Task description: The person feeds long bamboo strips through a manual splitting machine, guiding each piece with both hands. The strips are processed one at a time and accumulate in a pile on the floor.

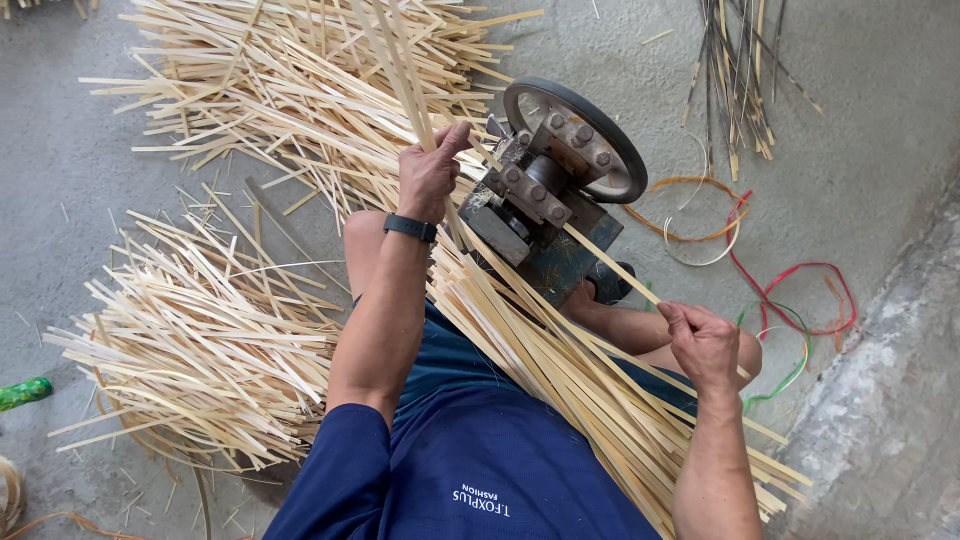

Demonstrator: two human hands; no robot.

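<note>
Splitter [560, 170] on the floor [870, 150]: right hand [703, 343] pinches a strip [610, 268] on its near side, seemingly to steady it; left hand [430, 175] is closed on strips beyond it; a bundle [560, 370] crosses the lap below, handy.

Both hands [430, 180] [703, 343] closed, left arm outstretched, right bent.
</note>
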